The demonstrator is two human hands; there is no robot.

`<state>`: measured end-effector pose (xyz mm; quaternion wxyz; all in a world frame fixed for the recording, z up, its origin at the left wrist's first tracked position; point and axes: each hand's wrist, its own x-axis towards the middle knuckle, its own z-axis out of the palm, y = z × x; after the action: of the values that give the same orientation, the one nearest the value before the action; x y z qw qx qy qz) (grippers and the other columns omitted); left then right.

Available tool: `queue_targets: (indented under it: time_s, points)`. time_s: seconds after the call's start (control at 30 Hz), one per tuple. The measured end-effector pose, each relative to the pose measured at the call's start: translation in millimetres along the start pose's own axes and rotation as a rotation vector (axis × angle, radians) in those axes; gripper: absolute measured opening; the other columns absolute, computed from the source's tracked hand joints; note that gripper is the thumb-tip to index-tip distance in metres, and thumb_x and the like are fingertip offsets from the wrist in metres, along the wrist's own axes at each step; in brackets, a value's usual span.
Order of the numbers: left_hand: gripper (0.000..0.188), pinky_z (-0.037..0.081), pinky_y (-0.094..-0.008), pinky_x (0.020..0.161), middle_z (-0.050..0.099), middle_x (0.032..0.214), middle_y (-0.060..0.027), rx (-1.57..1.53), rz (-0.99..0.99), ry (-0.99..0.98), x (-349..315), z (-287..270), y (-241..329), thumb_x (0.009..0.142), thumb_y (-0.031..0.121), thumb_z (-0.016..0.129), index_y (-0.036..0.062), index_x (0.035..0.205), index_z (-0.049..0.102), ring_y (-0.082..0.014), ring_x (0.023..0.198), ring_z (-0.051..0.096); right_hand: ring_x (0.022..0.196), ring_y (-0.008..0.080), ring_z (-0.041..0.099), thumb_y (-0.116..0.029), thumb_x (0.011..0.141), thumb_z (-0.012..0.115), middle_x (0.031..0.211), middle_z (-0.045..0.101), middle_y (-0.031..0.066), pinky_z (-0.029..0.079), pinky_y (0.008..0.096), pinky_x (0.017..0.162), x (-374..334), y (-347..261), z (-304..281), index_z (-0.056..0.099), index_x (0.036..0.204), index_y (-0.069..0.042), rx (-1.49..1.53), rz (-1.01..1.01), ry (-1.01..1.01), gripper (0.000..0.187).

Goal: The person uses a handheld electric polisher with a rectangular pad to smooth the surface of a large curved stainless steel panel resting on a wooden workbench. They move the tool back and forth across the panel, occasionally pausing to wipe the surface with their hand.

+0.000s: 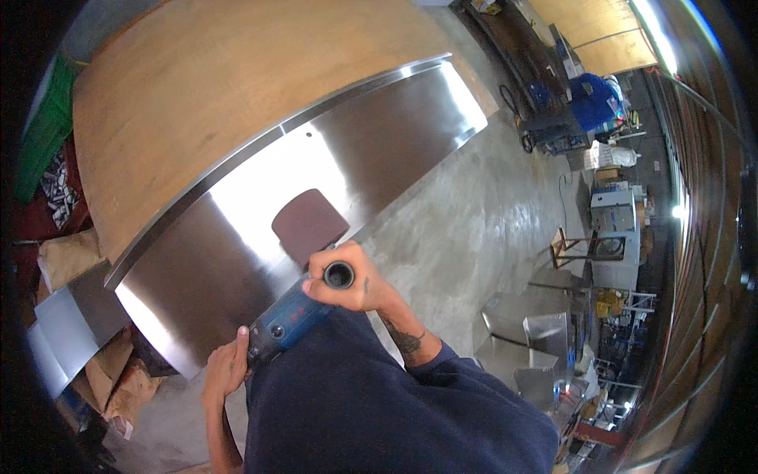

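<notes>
The right hand (355,278) and left hand (227,370) wrap their fingers around a long blue sander (286,322). Its red markings (298,314) are unreadable.

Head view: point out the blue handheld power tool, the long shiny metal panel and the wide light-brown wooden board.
Blue handheld power tool (295,317), head view: middle of its body.
Long shiny metal panel (312,164), head view: bright middle.
Wide light-brown wooden board (205,95), head view: bare surface.
</notes>
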<state>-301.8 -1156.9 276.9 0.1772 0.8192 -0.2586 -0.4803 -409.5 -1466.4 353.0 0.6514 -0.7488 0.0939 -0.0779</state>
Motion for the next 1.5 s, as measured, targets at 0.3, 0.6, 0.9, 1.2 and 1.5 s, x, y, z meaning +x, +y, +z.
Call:
queue_targets:
  time_s: [0.3, 0.6, 0.9, 1.2, 1.5]
  points:
    - [0.09, 0.054, -0.0466, 0.082, 0.067, 0.062, -0.0147, -0.02, 0.034, -0.245, -9, -50, -83, 0.11, 0.064, 0.014, -0.0018, 0.081, 0.068, -0.0377, 0.075, 0.073, 0.056, 0.0071, 0.046, -0.007, 0.086, 0.073, 0.058, 0.049, -0.0003, 0.035, 0.0288, 0.053, -12, 0, 94, 0.055, 0.064, -0.004, 0.038, 0.133, 0.137, 0.029]
    - [0.081, 0.052, -0.0349, 0.064, 0.064, 0.065, -0.0061, -0.268, -0.094, -0.532, -24, -46, -112, 0.108, 0.071, 0.027, 0.0042, 0.091, 0.069, -0.0164, 0.066, 0.068, 0.054, 0.0088, 0.047, 0.003, 0.083, 0.069, 0.058, 0.053, 0.0015, 0.032, 0.0301, 0.05, -18, 12, 115, 0.053, 0.061, -0.004, 0.084, 0.072, 0.146, 0.028]
    - [0.066, 0.055, -0.0431, 0.078, 0.072, 0.084, -0.0175, -0.199, 0.26, -0.313, -45, -30, -155, 0.087, 0.06, 0.078, -0.0015, 0.11, 0.067, -0.0313, 0.083, 0.073, 0.066, 0.0103, 0.058, -0.009, 0.085, 0.079, 0.07, 0.063, 0.0025, 0.045, 0.0281, 0.061, -5, 11, 152, 0.063, 0.074, -0.005, 0.048, 0.07, 0.216, 0.02]
    - [0.047, 0.051, -0.0513, 0.076, 0.07, 0.087, -0.0241, -0.15, 0.176, -0.21, -76, -82, -233, 0.08, 0.031, 0.078, -0.001, 0.111, 0.064, -0.0442, 0.087, 0.069, 0.069, 0.0155, 0.053, -0.021, 0.096, 0.067, 0.071, 0.057, 0.0045, 0.042, 0.0335, 0.07, 42, -11, 232, 0.058, 0.075, -0.004, 0.16, 0.062, 0.17, 0.029]
    - [0.049, 0.054, -0.0543, 0.078, 0.071, 0.082, -0.0232, 0.116, -0.013, -0.073, -144, -171, -423, 0.076, 0.029, 0.079, 0.0051, 0.116, 0.064, -0.0467, 0.087, 0.07, 0.064, 0.0239, 0.055, -0.026, 0.098, 0.053, 0.063, 0.06, 0.0087, 0.043, 0.042, 0.077, 93, 4, 418, 0.058, 0.063, -0.002, 0.279, 0.129, -0.204, 0.043]
